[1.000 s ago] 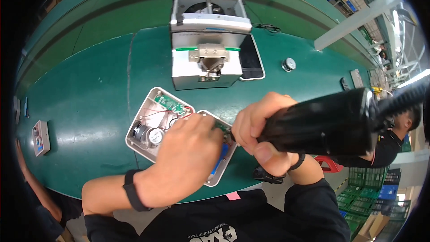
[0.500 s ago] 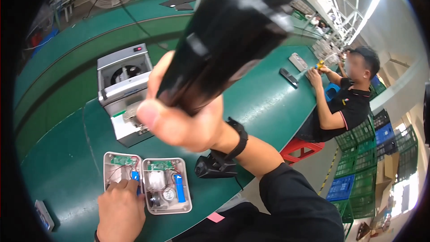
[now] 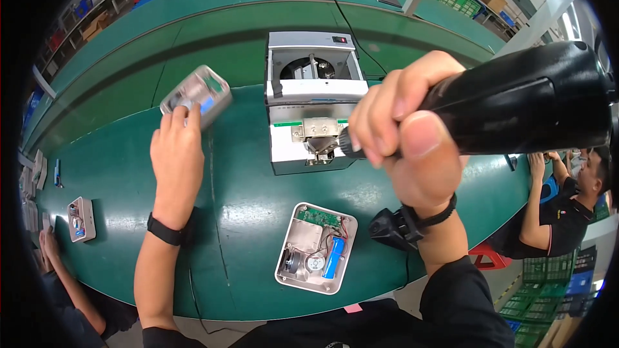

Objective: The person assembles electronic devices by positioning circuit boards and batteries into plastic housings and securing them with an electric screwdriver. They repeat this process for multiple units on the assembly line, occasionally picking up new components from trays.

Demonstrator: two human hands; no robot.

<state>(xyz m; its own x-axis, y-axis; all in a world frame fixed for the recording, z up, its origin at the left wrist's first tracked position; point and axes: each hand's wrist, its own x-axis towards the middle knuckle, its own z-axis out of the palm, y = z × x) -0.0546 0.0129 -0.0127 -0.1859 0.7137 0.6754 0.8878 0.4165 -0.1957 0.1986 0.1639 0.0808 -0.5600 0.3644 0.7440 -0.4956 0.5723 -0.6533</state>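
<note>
Pale housing no. 1 [image 3: 187,89], open side up, is upper left of frame, at the L hand [image 3: 175,158]; R hand [image 3: 422,167] is well apart from it, right of centre, w/ the machine [image 3: 316,93] between. Long axis slants lower left to upper right, approx. L hand is obv. the nearer one: fingers hooked over the near rim, pinching it; thumb hidden, can't tell where it presses. Housing's a bit blurred; looks lifted, but can't be sure. Green board [image 3: 211,84] & blue part [image 3: 206,104] inside.

R hand's wrapped round a black power driver [image 3: 516,100], thumb along its near side; driver's nose is just beside the machine's metal outlet [image 3: 320,130], contact unclear.

Housing no. 2 [image 3: 303,283] lies lower centre, between the forearms, long axis near vertical, top leaning right; blue cell [image 3: 333,258] along its R side. Neither hand's on it. Black device [image 3: 390,229] sits just beside the R wrist.

Writing: a tiny line of print on the machine's front, too small to read; pale shirt print at the bottom edge, cut off. No legible brand/label on either housing.
</note>
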